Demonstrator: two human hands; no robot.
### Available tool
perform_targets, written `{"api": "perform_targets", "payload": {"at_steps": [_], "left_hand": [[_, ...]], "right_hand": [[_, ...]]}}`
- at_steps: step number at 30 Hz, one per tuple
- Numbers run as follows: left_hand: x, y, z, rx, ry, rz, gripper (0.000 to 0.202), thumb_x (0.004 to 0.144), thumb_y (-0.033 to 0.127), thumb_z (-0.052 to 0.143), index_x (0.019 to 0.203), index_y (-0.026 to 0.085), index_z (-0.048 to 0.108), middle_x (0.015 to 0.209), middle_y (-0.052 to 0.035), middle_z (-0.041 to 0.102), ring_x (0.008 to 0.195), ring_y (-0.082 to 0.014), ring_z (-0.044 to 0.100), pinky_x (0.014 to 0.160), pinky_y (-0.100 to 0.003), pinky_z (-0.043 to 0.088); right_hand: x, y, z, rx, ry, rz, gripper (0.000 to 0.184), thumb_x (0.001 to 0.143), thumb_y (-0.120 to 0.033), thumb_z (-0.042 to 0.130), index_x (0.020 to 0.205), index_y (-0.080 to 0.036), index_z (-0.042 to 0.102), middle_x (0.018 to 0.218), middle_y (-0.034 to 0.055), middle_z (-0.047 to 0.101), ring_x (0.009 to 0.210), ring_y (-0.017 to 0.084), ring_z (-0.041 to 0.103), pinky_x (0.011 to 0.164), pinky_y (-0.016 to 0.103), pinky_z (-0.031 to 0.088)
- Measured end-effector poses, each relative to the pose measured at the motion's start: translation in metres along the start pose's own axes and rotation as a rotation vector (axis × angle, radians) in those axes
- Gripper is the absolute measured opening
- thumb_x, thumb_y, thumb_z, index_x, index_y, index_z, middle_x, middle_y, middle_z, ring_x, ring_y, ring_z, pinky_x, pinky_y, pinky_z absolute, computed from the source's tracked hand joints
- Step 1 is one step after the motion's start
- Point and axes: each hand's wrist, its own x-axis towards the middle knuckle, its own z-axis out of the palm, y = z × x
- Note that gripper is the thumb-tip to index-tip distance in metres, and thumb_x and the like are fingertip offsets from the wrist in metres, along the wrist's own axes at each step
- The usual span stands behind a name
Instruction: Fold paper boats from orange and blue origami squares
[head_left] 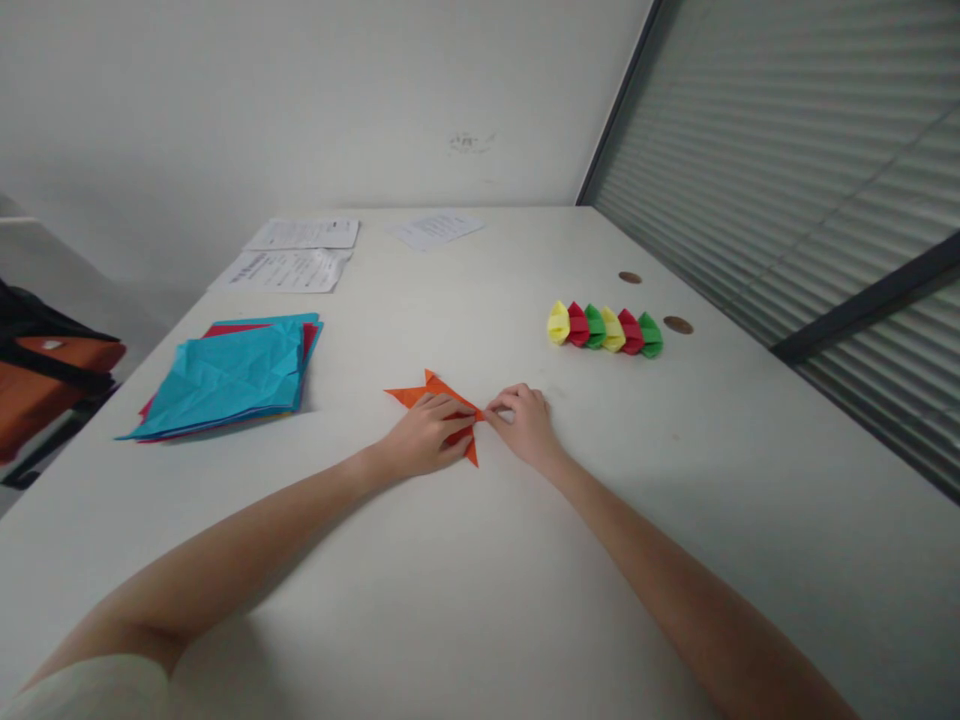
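A partly folded orange paper (417, 394) lies on the white table (480, 600) in front of me. My left hand (426, 436) rests flat on top of it, fingers stretched across the paper and pressing it down. My right hand (525, 420) sits just to the right, fingers curled and pinching the paper's right tip. Much of the orange paper is hidden under my left hand.
A stack of coloured sheets (229, 375), blue on top, lies to the left. A row of folded yellow, red and green paper pieces (604, 328) stands at the right. Printed pages (289, 268) lie at the back. Two round brown caps (677, 324) sit near the window blinds.
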Motion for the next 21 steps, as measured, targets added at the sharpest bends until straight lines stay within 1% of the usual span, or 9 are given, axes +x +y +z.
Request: {"api": "perform_targets", "payload": {"at_steps": [5,8,13,18,21], "left_hand": [[-0.001,-0.0014,0.0017,-0.008,0.002,0.003,0.024,0.087,0.021,0.055,0.105,0.018,0.072,0.106,-0.0111,0.07,0.098,-0.0233,0.063,0.089,-0.042,0.05],[-0.0013,-0.0019,0.0021,-0.005,0.006,-0.006,0.025,0.087,0.021,0.056,0.106,0.018,0.071,0.107,-0.0106,0.07,0.098,-0.0233,0.063,0.089,-0.043,0.05],[0.0005,-0.0007,-0.0012,-0.008,-0.023,-0.01,0.032,0.087,0.021,0.055,0.116,0.017,0.067,0.107,-0.0109,0.07,0.099,-0.0238,0.063,0.089,-0.042,0.049],[0.0022,0.0008,-0.0053,0.025,-0.07,0.023,0.029,0.088,0.021,0.053,0.111,0.018,0.07,0.109,-0.0119,0.069,0.1,-0.0238,0.063,0.088,-0.042,0.05],[0.0019,0.0002,-0.0044,0.011,-0.05,0.012,0.029,0.085,0.017,0.054,0.11,0.018,0.07,0.109,-0.0112,0.07,0.099,-0.0234,0.065,0.089,-0.042,0.05]], "right_hand": [[-0.0024,-0.0009,0.0037,-0.005,0.087,-0.03,0.014,0.083,-0.033,0.069,0.073,-0.024,0.07,0.09,0.0073,0.06,0.09,0.025,0.052,0.082,0.042,0.039],[-0.0023,0.0008,0.0044,-0.011,0.081,-0.037,0.013,0.083,-0.034,0.069,0.074,-0.024,0.07,0.09,0.0071,0.06,0.09,0.025,0.052,0.082,0.042,0.039],[-0.002,0.0005,0.0027,-0.026,0.048,-0.014,0.01,0.082,-0.031,0.07,0.075,-0.024,0.071,0.092,0.0079,0.062,0.092,0.026,0.051,0.082,0.043,0.039],[-0.0022,0.001,0.0033,-0.044,0.033,-0.019,0.008,0.082,-0.03,0.071,0.075,-0.025,0.071,0.093,0.0078,0.061,0.092,0.026,0.051,0.081,0.042,0.038],[-0.0021,0.0029,0.0052,-0.035,0.069,-0.04,0.01,0.081,-0.031,0.071,0.073,-0.025,0.071,0.092,0.0073,0.062,0.09,0.026,0.051,0.08,0.042,0.038]]}}
